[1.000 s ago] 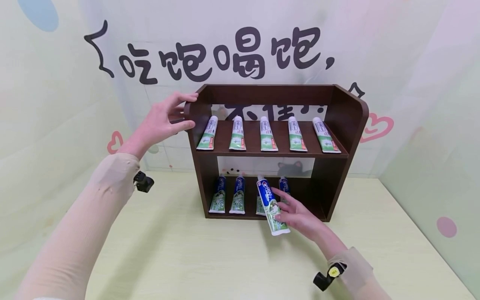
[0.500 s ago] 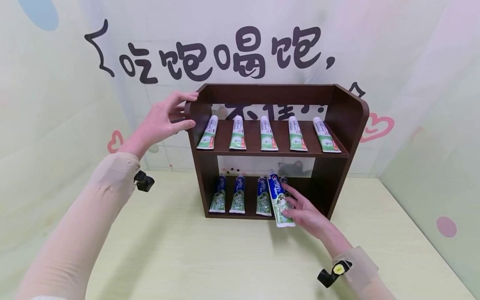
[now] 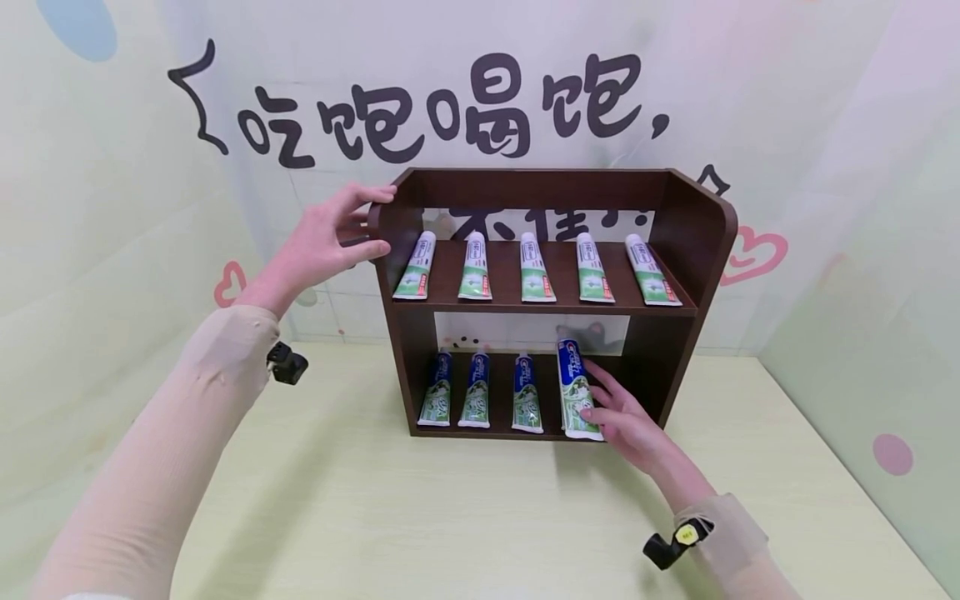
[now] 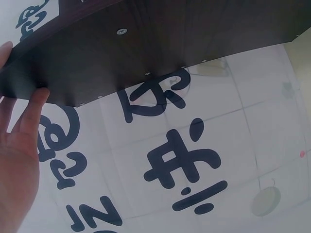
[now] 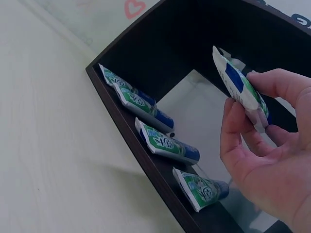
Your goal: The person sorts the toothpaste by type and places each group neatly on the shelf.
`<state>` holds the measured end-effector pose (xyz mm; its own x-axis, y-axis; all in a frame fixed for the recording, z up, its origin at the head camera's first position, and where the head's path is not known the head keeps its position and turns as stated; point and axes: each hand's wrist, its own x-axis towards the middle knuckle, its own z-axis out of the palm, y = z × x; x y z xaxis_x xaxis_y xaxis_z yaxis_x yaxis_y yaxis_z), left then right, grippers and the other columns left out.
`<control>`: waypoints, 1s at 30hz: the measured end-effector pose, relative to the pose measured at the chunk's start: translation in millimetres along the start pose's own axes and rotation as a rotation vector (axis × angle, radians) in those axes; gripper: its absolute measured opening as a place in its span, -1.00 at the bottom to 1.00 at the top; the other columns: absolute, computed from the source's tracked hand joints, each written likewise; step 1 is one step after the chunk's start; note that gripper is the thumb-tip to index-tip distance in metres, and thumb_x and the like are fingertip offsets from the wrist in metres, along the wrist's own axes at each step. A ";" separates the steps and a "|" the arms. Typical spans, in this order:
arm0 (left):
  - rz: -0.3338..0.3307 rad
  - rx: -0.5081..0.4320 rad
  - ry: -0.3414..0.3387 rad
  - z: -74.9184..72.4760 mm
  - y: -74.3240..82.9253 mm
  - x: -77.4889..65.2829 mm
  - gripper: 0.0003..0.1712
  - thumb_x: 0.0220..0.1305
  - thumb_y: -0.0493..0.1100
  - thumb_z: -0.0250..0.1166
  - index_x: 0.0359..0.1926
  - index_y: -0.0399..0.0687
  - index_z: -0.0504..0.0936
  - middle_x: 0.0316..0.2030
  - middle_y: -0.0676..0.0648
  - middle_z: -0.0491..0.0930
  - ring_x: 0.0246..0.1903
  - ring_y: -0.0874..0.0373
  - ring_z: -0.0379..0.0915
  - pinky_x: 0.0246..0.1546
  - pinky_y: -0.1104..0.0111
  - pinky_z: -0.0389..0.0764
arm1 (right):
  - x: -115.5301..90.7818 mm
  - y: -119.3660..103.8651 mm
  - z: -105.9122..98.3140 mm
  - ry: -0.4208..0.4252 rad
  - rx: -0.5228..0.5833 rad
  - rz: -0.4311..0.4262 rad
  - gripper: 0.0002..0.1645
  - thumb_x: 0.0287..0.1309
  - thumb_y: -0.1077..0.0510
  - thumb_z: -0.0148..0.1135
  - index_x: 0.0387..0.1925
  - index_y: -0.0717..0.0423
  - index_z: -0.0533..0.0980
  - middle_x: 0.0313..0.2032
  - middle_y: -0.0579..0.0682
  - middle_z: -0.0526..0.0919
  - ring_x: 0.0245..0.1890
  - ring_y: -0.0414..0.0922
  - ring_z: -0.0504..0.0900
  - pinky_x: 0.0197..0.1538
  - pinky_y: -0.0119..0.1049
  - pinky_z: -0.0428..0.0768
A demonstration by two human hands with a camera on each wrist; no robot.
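A blue, white and green toothpaste tube [image 3: 576, 387] is pinched in my right hand [image 3: 626, 425], between thumb and fingers. It stands almost upright, cap end up, at the front right of the lower shelf, hiding another tube behind it. In the right wrist view the held tube [image 5: 240, 87] appears edge-on. My left hand [image 3: 318, 242] holds the left side panel of a dark brown two-tier shelf [image 3: 543, 187] near its top. The left wrist view shows the thumb against the panel's outer face [image 4: 146, 53].
Several white and green toothpaste tubes [image 3: 537, 267] lie in a row on the upper tier. On the lower tier, several blue and green tubes [image 5: 167, 145] lean cap end back. A pale table [image 3: 375, 517] lies in front; a printed wall [image 3: 225, 208] stands behind.
My right hand has carried the held toothpaste tube right and closer to the shelf, and the tube has become more upright. The third lower tube is uncovered. My left hand stays put.
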<state>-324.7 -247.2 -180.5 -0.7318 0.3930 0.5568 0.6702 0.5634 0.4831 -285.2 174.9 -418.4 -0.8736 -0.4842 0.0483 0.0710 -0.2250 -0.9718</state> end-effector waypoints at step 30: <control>-0.003 -0.024 0.009 1.1 0.6 -0.8 -0.35 0.20 -0.30 0.38 0.30 -0.11 0.39 0.43 0.03 0.34 0.23 -0.10 0.49 0.19 0.54 0.55 | -17.4 14.4 -29.5 0.223 -0.225 -0.030 0.14 0.15 0.44 0.12 0.58 0.01 -0.27 0.38 0.43 0.18 -0.05 -0.37 0.59 0.01 -0.51 0.64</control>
<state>-323.8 -246.4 -181.4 -0.7324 0.3850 0.5615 0.6712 0.5467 0.5007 -283.2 205.0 -440.1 -0.9596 -0.2770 0.0498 -0.0427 -0.0315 -0.9986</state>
